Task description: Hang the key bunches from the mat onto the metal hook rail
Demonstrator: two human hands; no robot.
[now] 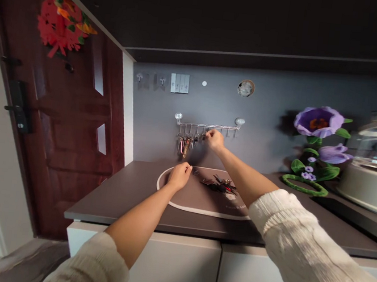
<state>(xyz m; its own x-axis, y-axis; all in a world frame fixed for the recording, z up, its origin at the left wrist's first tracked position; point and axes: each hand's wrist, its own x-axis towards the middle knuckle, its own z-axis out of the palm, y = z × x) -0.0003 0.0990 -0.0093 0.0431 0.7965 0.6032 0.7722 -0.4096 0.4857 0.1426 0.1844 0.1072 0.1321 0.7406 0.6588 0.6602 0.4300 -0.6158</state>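
A clear hook rail (pixel 193 125) is fixed to the grey wall, and several bunches of keys (pixel 186 145) hang from its left hooks, one with a pink strap. Up at the middle of the rail, my right hand (pixel 215 140) is closed in a pinch on small dark keys (pixel 204 136) by a hook. My left hand (pixel 180 176) is lower, over the left part of the brown mat (pixel 182 198), its fingers curled together; what they hold, if anything, is hidden. A pile of loose keys (pixel 220 185) lies on the mat, right of my left hand.
A dark cabinet underside (pixel 221 23) hangs low above the counter (pixel 118 196). To the right stand a purple plush flower (pixel 319 123) and a white appliance with a clear top (pixel 368 187). A dark red door (pixel 82 157) is on the left.
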